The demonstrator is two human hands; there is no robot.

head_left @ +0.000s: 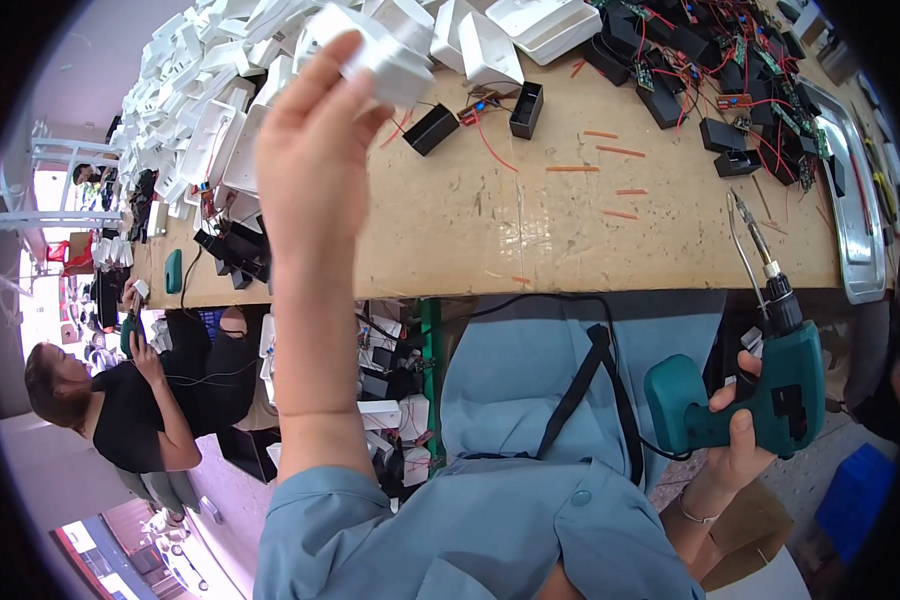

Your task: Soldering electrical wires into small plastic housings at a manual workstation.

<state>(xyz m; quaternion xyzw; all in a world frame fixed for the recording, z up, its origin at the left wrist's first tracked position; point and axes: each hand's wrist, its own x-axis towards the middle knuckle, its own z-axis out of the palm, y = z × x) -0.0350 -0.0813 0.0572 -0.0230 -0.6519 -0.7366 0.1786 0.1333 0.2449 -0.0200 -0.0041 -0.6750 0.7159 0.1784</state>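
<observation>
My left hand is raised over the far left part of the bench, its fingers closed round a white plastic housing that looks slightly blurred. My right hand grips the handle of a teal soldering gun in front of the bench's near edge. Its metal tip and a thin curved feed tube point away from me, over the wood. Beyond my left hand lie two small black boxes, one on the left and one on the right, with a little circuit board and red wire between them.
White housings are heaped at the far left. Black boxes with wired boards pile up at the far right, beside a metal tray. Several orange strips lie on the bench. At left, another person holds a similar tool.
</observation>
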